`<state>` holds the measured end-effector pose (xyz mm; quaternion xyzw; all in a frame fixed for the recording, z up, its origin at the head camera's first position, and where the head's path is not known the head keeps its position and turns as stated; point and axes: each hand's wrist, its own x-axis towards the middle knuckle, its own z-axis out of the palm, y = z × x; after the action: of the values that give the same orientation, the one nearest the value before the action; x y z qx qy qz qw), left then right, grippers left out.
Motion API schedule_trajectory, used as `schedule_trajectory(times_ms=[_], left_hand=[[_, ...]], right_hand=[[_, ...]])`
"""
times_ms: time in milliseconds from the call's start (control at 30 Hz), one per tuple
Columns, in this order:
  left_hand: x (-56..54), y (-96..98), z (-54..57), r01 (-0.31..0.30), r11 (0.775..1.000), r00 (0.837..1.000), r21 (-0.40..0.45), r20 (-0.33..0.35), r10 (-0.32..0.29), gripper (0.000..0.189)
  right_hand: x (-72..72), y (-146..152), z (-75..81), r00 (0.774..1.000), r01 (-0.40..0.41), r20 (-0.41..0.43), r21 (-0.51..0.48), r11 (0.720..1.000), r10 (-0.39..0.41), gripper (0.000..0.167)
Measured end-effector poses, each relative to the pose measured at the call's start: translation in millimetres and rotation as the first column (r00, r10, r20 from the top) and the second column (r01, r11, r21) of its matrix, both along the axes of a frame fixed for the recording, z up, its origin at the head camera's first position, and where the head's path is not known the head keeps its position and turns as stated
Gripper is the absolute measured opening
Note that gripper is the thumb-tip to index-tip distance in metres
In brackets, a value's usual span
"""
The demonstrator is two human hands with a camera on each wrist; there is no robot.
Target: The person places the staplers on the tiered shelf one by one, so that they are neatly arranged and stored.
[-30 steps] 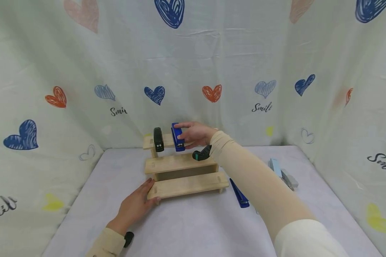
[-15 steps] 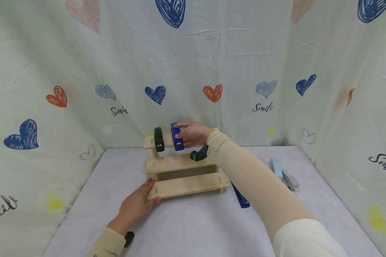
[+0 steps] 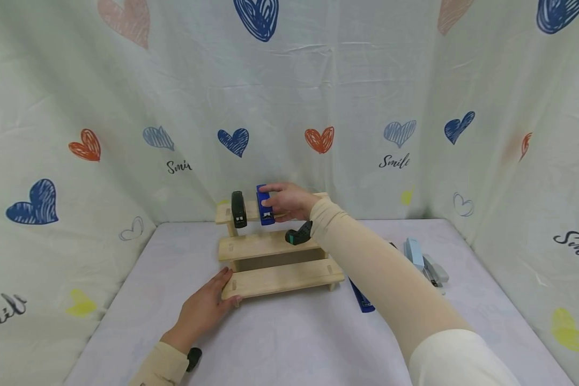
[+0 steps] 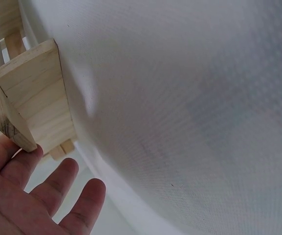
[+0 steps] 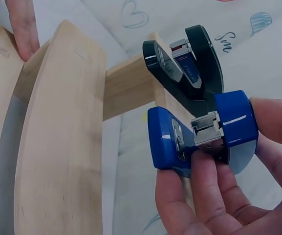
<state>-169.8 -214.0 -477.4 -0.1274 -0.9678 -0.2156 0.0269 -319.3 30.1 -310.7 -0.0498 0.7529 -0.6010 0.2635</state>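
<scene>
A three-step wooden shelf rack point(image 3: 280, 279) stands on the table. My left hand point(image 3: 202, 308) holds the left end of its lowest board, thumb at the front edge; in the left wrist view several fingertips touch the board's end point(image 4: 13, 122). At the top step, my right hand point(image 3: 291, 201) grips a blue stapler point(image 5: 236, 117), with thumb and fingers on opposite sides. The stapler stands upright, its mouth facing the front of the rack. Just left of it on the top board is a dark green stapler point(image 3: 238, 209), turned the same way.
Right of the rack lies another blue stapler point(image 3: 363, 300), partly hidden by my right forearm. Farther right are a light blue stapler point(image 3: 413, 253) and a grey stapler point(image 3: 436, 269). A heart-patterned curtain point(image 3: 280, 107) hangs close behind the rack.
The blue stapler in my right hand has shifted very slightly left and settled on the top step beside the dark green one. My left hand stays on the rack.
</scene>
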Motion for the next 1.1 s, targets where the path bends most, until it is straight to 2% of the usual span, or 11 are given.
schedule_trajectory(times_ms=[267, 1100], left_hand=[[-0.1, 0.1, 0.7, 0.006, 1.000, 1.000, -0.009, -0.006, -0.006, 0.074], [-0.8, -0.4, 1.0, 0.010, 1.000, 1.000, -0.017, 0.012, -0.010, 0.075]], right_hand=[[-0.4, 1.8, -4.3, 1.000, 0.005, -0.001, -0.038, 0.999, -0.005, 0.051], [-0.2, 2.8, -3.7, 1.000, -0.006, 0.004, -0.048, 0.999, 0.006, 0.051]])
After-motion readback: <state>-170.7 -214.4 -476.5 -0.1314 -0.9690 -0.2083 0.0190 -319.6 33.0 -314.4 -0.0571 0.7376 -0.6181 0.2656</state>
